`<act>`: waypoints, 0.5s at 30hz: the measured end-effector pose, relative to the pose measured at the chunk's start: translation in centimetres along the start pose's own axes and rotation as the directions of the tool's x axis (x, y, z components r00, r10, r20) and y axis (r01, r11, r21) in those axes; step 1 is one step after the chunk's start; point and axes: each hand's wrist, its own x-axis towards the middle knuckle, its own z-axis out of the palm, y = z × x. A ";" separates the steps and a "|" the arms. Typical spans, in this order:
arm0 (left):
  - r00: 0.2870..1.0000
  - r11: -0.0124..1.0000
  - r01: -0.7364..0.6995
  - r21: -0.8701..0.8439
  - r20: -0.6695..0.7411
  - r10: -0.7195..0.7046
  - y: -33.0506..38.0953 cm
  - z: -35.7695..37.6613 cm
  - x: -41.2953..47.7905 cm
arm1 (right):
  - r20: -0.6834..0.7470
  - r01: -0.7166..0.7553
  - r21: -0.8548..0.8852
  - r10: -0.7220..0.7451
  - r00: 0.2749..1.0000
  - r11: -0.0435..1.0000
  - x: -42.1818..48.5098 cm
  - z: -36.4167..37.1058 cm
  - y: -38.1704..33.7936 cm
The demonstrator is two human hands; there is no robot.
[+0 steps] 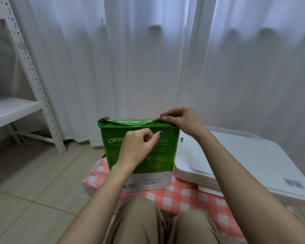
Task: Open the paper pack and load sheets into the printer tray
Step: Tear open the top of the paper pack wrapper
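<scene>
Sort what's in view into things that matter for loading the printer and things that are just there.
Belongs to the job:
- green paper pack, standing upright on the checked cloth
- its top flap, pinched at the right end by the right hand
- left hand, against the pack's front
- white printer, beside the pack

Just there:
- checked cloth
- white shelf rack
- curtain

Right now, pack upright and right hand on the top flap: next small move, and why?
Probably peel the top flap further with the right hand while the left hand steadies the paper pack. The flap looks only lifted at its edges, no sheets show, and the printer waits alongside.
</scene>
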 end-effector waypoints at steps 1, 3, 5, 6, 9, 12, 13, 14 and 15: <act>0.977 0.965 0.201 -0.170 0.111 -0.184 0.3 0.4 -0.2 | -0.002 -0.001 0.014 0.001 1.000 1.000 0.0 0.0 0.0; 0.847 0.707 0.532 -0.466 0.275 -0.455 0.7 0.8 -0.2 | -0.002 0.002 0.009 -0.002 1.000 1.000 0.0 0.1 0.1; 0.765 0.503 0.625 -0.597 0.341 -0.546 0.8 1.0 0.0 | 0.009 0.001 -0.016 -0.001 1.000 1.000 0.1 0.1 0.2; 0.755 0.463 0.631 -0.622 0.355 -0.552 1.0 1.0 0.2 | 0.016 -0.001 -0.028 0.001 1.000 1.000 0.1 0.1 0.1; 0.756 0.421 0.628 -0.655 0.386 -0.529 1.8 1.0 0.8 | 0.027 0.000 -0.053 0.001 1.000 0.999 0.1 0.1 -0.2; 0.725 0.328 0.646 -0.689 0.422 -0.544 2.1 0.7 1.2 | 0.020 -0.023 -0.046 0.024 1.000 0.999 -0.1 0.2 0.0; 0.714 0.308 0.655 -0.690 0.432 -0.551 2.0 0.6 1.3 | 0.020 -0.029 -0.041 0.030 0.999 0.999 -0.1 0.2 0.0; 0.703 0.291 0.665 -0.688 0.444 -0.556 2.0 0.5 1.4 | 0.021 -0.033 -0.042 0.034 0.999 0.999 -0.1 0.2 0.0; 0.694 0.273 0.673 -0.688 0.458 -0.556 1.9 0.4 1.5 | 0.023 -0.033 -0.048 0.035 0.999 0.998 -0.1 0.2 0.0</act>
